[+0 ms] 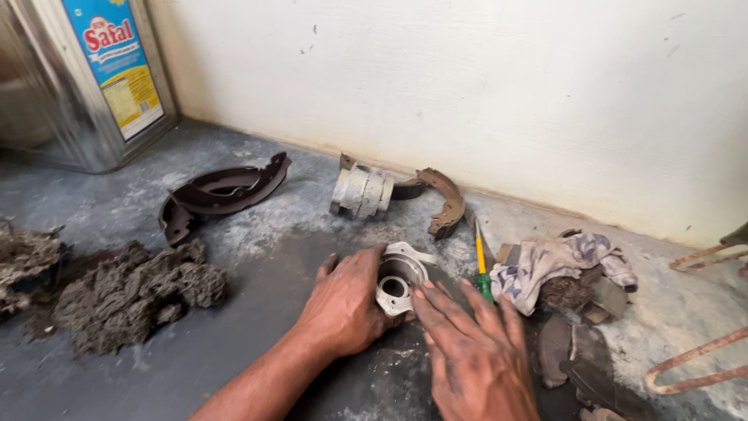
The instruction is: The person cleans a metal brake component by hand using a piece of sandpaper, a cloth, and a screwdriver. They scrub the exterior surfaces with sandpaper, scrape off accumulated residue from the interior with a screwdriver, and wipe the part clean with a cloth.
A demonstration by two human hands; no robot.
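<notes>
The left hand [343, 308] has its grip wrapped around the side of a round grey metal hub part [397, 282] that rests on the dusty floor [257, 257], while the right hand [475, 351] lies flat and open, fingertips touching the part's rim and holding nothing. Just beside it lies a yellow-and-green screwdriver [481, 269], with a crumpled rag [557, 261] near it and brake shoes [222, 191] farther off by the wall

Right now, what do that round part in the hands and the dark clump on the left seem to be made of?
The round part looks like cast metal, probably aluminium: pale grey, dull sheen, machined bore. The dark clump looks like greasy fibre waste, stringy and matted; its exact material is unclear.
</notes>
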